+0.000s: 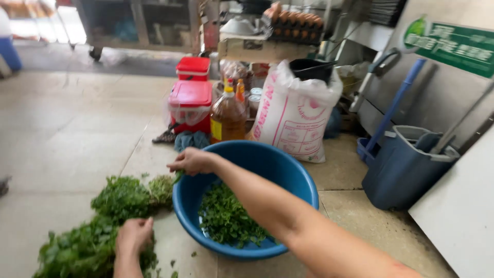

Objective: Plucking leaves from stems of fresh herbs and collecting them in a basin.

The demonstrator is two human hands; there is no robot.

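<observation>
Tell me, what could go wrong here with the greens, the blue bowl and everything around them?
The right hand reaches across the blue bowl, so the forearm could perhaps catch the rim and tip it. The leafy greens under the left hand lie straight on the floor, where they may pick up dirt. Loose bits already lie scattered beside the bowl, so more could miss it.

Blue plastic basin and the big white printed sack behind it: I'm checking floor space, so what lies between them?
Nothing: in the head view only bare pale floor tile shows between the round blue plastic basin and the white printed sack.
</observation>
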